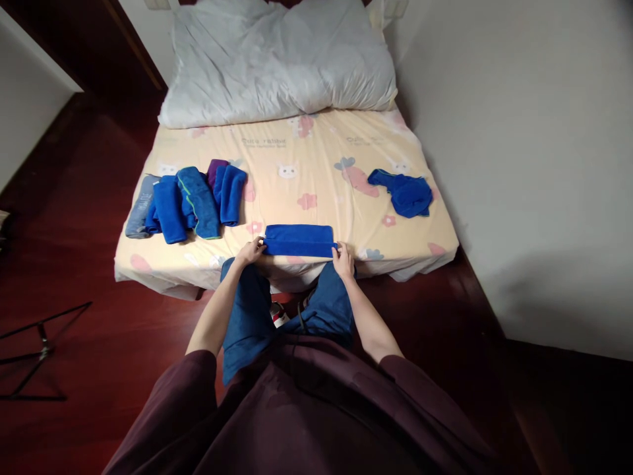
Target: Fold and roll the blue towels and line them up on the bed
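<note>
- At the near edge of a bed (316,155), we bend over a blue cloth (299,247), laid flat at the centre of our clock face.
- At 9 o'clock, the fingers of our left hand (251,251) pinch the cloth's left end; at 3 o'clock, those of our right hand (343,260) grasp its near right corner.
- A lengthwise edge crosses the cloth, the near strip seeming to lap over the far one. We judge this piece part-folded, wider than a finished bundle.
- Near 10 o'clock, a row of compact bundles appears to be the finished share: a grey bundle (140,210), a blue bundle (169,211), a green-edged bundle (199,206), a purple bundle (215,173) partly hidden, and another blue bundle (231,198) at the row's right end. More blue shows beneath, too overlapped for us to count.
- Near 2 o'clock, well apart from both hands, a crumpled blue cloth (411,196) lies in a loose heap; by our reading, it is the one piece in view with its folding not begun.
- At 12 o'clock, beyond everything, a pale quilt (281,66) covers the bed's far end.
</note>
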`<state>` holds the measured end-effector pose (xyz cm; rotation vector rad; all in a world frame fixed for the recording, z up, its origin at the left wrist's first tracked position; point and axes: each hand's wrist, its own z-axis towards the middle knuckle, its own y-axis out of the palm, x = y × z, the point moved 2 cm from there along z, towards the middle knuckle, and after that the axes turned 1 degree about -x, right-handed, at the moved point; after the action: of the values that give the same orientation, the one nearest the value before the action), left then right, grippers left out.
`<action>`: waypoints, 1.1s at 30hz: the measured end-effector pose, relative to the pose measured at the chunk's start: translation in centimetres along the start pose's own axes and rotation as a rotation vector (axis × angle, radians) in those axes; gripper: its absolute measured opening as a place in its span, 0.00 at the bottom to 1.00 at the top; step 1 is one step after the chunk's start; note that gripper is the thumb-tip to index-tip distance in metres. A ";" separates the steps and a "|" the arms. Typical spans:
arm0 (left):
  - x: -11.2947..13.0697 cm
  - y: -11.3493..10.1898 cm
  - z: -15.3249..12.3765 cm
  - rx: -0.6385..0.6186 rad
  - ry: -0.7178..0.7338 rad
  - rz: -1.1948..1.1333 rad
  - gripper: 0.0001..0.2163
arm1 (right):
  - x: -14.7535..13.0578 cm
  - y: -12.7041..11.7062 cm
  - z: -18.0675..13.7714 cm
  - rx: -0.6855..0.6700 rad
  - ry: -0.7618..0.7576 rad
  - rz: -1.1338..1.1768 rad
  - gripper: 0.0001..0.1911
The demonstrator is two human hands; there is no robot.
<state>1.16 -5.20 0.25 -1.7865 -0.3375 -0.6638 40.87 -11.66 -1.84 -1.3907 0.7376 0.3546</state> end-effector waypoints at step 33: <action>2.6 -1.6 -3.9 0.405 0.212 0.056 0.20 | 0.9 -1.4 -0.4 0.349 -0.147 -0.007 0.22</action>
<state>1.37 -8.63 3.85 -1.3242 -0.2558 -0.6841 42.27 -12.51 -1.41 -1.0271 0.6387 0.3023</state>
